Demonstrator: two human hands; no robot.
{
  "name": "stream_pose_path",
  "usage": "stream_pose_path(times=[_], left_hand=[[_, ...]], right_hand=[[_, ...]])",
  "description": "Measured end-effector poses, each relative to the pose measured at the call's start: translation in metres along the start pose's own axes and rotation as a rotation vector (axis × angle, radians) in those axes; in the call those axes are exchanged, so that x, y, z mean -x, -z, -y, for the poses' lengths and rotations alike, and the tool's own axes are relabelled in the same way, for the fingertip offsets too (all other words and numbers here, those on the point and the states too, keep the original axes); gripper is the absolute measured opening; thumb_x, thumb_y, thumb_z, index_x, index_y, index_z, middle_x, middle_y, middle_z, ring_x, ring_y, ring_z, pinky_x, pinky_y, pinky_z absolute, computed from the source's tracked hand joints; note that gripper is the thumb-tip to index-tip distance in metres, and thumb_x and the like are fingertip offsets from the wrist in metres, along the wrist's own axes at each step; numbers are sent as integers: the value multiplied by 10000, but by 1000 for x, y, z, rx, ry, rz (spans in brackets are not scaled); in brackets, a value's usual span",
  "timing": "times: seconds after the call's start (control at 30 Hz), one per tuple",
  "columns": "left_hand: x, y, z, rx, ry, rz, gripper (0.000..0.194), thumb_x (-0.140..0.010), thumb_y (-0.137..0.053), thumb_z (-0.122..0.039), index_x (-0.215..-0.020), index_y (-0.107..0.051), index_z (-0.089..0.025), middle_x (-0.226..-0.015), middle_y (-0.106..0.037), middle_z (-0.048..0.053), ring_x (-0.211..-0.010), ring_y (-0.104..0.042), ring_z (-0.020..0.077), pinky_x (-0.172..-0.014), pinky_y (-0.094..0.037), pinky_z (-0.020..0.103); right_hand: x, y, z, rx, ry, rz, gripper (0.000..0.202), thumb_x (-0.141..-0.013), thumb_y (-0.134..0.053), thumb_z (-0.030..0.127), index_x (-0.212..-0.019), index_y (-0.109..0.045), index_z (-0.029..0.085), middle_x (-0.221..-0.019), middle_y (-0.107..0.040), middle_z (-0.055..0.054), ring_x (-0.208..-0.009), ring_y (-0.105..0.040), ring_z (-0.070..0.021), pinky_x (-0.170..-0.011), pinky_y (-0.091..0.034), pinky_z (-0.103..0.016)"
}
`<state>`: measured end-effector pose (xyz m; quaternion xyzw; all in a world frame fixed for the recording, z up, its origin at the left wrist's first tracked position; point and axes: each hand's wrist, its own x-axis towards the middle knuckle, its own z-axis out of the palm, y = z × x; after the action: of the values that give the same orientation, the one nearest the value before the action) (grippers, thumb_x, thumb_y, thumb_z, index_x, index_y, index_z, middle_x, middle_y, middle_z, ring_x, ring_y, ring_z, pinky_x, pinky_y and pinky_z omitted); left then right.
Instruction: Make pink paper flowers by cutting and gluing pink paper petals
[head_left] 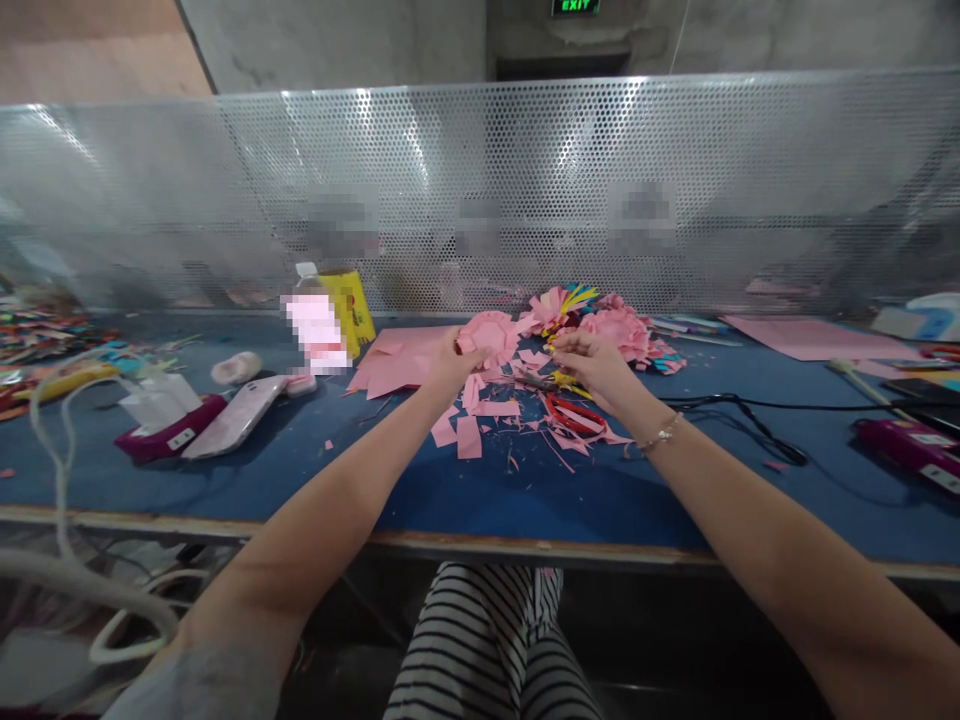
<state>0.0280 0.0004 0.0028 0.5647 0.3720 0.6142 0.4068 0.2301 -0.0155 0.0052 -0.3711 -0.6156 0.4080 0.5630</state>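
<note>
My left hand is closed on a round pink paper rosette, held upright above the blue table, its flat centre turned my way. To the right, my right hand has its fingertips pinched together, apart from the rosette; anything between them is too small to make out. Behind that hand lies a heap of pink paper flowers with yellow and blue strips. Below both hands are red-handled scissors and cut pink paper scraps. Pink paper sheets lie left of the rosette.
On the left are a phone, a purple power strip with white plugs, a bottle and a yellow packet. A black cable and a pink sheet lie right. A perforated metal screen stands behind.
</note>
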Motion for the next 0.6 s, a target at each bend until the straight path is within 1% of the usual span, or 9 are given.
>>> stream_pose_path(times=[0.07, 0.17, 0.3, 0.37, 0.5, 0.53, 0.6], left_hand=[[1, 0, -2, 42, 24, 28, 373, -551, -653, -219, -887, -500, -162, -798, -557, 26, -673, -541, 120, -597, -492, 290], [2, -1, -4, 78, 44, 34, 330, -583, -626, -208, -889, -508, -166, -781, -553, 22, -650, -539, 111, -591, -494, 282], [2, -1, -5, 83, 53, 33, 280, -605, -604, -199, -870, -521, -170, -744, -553, 9, -627, -541, 105, -601, -491, 285], [2, -1, -4, 68, 45, 43, 269, -612, -598, -203, -869, -524, -171, -733, -555, 4, -617, -540, 101, -602, -486, 280], [3, -2, -1, -39, -53, 90, 262, -630, -588, -233, -876, -531, -161, -734, -566, 3, -643, -531, 100, -617, -465, 251], [4, -3, -1, -77, -88, 107, 261, -635, -585, -245, -874, -533, -155, -733, -567, 4, -651, -527, 102, -618, -459, 246], [6, -5, -1, -156, -149, 147, 248, -639, -582, -266, -849, -538, -141, -718, -562, 2, -656, -518, 107, -616, -447, 242]], right_hand=[[0, -1, 0, -7, -11, 7, 212, -582, -623, 242, -755, -525, 166, -759, -533, 12, -652, -498, -66, -584, -410, -208], [0, 0, -1, 20, -10, 9, 201, -590, -620, 250, -740, -520, 161, -727, -518, 21, -610, -479, -54, -571, -404, -204], [0, 1, -2, 198, 49, 32, 174, -640, -584, 303, -703, -515, 156, -647, -494, 27, -564, -453, -58, -555, -396, -218], [3, -1, -1, 277, 45, 88, 197, -670, -555, 344, -716, -530, 154, -624, -496, 24, -544, -450, -62, -538, -389, -221], [10, -12, 0, 309, -52, 227, 280, -676, -558, 363, -857, -553, 150, -629, -528, 13, -515, -460, -66, -510, -388, -221], [11, -15, 0, 293, -79, 240, 284, -675, -562, 359, -867, -546, 150, -628, -534, 12, -510, -466, -67, -509, -392, -221], [13, -20, -3, 263, -108, 268, 235, -681, -560, 355, -793, -537, 150, -608, -538, 13, -495, -473, -67, -503, -395, -219]])
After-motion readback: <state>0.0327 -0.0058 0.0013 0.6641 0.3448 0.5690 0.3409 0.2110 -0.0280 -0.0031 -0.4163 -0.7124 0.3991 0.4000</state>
